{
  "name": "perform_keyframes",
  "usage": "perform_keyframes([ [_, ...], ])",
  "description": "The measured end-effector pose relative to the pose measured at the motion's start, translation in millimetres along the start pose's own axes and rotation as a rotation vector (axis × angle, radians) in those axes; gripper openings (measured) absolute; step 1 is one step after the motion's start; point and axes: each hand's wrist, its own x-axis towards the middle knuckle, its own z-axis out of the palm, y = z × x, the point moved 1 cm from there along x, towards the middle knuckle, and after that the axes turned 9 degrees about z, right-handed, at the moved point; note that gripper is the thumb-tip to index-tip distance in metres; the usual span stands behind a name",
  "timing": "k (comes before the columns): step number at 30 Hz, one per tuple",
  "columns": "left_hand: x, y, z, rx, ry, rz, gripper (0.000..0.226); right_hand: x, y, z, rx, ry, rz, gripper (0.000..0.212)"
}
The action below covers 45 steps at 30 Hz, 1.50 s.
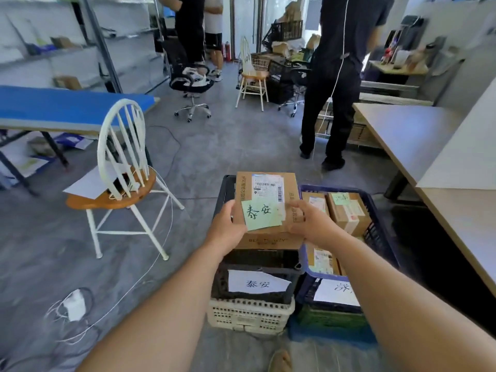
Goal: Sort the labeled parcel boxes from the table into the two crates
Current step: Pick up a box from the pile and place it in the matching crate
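Grey concrete floor all around. At 6 o'clock, left hand (226,227) and right hand (312,224) clasp the parcel box (265,187) by its sides over the black crate (227,189). Its green note (261,214) matches the crate label (257,283), so probably just lower it flat.

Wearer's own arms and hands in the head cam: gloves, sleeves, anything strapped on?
Left hand and right hand: no gloves, rings, watch or wristband visible. Above the wrists, everything is bare to the frame edge; no sleeves, cables or markings.
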Motion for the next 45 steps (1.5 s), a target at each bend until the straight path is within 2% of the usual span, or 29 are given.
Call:
perform_keyframes([
  [3,42.3,0.0,4.7,0.044,-0.054,0.003,0.087,43.7,-3.3,-6.4,-0.026,-0.006,-0.026,0.066],
  [9,130.5,-10.9,25.6,0.145,-0.130,-0.019,0.093,130.7,8.7,-18.9,-0.054,-0.011,0.003,0.075],
  [14,176.1,-43.7,49.5,0.168,-0.191,-0.018,0.093,186.1,29.1,-5.7,-0.081,-0.041,0.086,0.077],
  [26,254.9,-145.4,86.5,0.291,-0.373,-0.048,0.095,261.3,80.8,62.8,-0.089,0.015,0.328,0.079],
  [32,279.8,-198.3,104.1,0.307,-0.434,-0.078,0.092,295.1,103.2,98.0,-0.121,-0.026,0.412,0.081],
  [45,346.3,-277.8,159.0,0.348,-0.476,-0.124,0.090,379.1,134.0,136.4,-0.230,-0.018,0.445,0.074],
])
